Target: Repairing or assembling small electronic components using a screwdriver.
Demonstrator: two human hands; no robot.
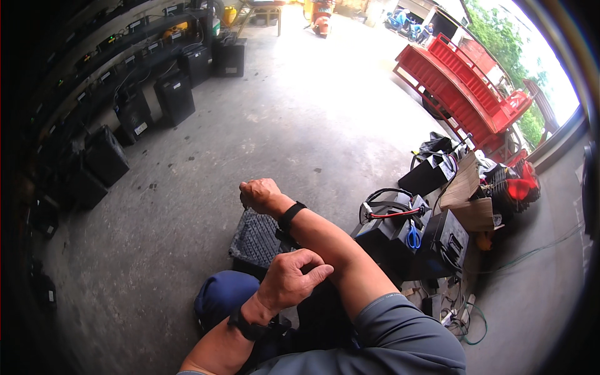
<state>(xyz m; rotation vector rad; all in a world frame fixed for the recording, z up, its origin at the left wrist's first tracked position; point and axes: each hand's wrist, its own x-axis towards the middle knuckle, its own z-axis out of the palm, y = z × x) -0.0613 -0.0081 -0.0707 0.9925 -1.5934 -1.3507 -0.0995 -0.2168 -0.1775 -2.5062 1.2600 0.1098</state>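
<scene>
My right arm reaches forward and across to the left. At its end, my right hand (261,195) is closed into a fist above a dark grey, ridged box-like thing (255,240); whether anything is inside its fingers is hidden. Closer to me, my left hand (292,278) hangs beside my right forearm with its fingers curled in. A gap shows between its thumb and forefinger, with nothing visible in it. Black straps circle both wrists. My knee (224,297), in dark blue cloth, is left of my left hand.
Black batteries (175,97) line the left, below racks of devices (115,40). On the right stand more battery cases (447,240) with cables, blue-handled scissors (413,236) and a torn cardboard box (465,200). A red cargo tricycle (459,87) and a scooter (322,17) stand farther off.
</scene>
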